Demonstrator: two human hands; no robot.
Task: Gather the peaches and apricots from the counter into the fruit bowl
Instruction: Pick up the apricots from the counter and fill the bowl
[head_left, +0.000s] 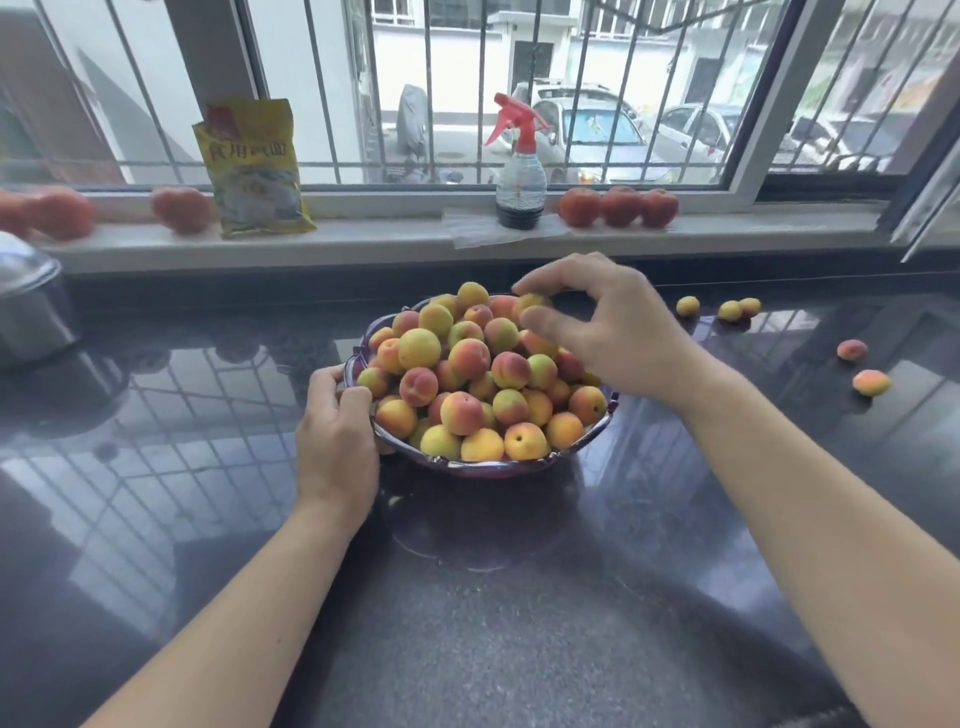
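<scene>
The fruit bowl (483, 467) sits mid-worktop (519, 623), heaped with apricots. The left hand (337, 431) grips its left rim, fingers curled round it. The right hand (608, 332) hovers over the pile's far side, fingers pinching one apricot (532, 303). Five loose apricots (871, 382) lie to the right, peaches (618, 207) up on the windowsill

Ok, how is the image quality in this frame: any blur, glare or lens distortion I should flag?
Head view: the right hand has motion-blurred fingers over the fruit bowl; the peaches at far left on the sill are soft; the glossy counter mirrors the window bars as glare; wide-angle bending curves the sill and frame; the piled fruit is sharp, lit by daylight.
</scene>
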